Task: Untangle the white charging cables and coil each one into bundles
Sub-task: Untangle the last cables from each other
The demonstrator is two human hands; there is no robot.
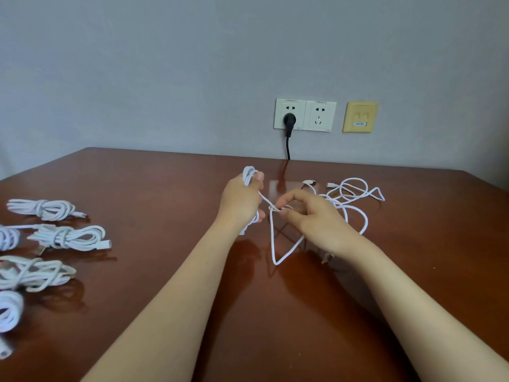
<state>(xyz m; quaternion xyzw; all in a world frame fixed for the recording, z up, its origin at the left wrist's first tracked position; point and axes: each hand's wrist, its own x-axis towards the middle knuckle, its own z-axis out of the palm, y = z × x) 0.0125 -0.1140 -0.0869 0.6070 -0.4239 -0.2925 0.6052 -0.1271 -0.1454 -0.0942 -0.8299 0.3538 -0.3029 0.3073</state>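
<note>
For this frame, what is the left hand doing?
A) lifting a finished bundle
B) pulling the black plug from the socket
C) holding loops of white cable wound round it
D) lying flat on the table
C: loops of white cable wrap round the left hand, while the right hand pinches the strand leading from it.

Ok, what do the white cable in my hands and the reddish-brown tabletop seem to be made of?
The white charging cable looks like flexible plastic or rubber sheathing, smooth and matte: it bends into soft loops. The reddish-brown tabletop is probably lacquered wood or veneer, glossy: it mirrors the black power cord.
</note>
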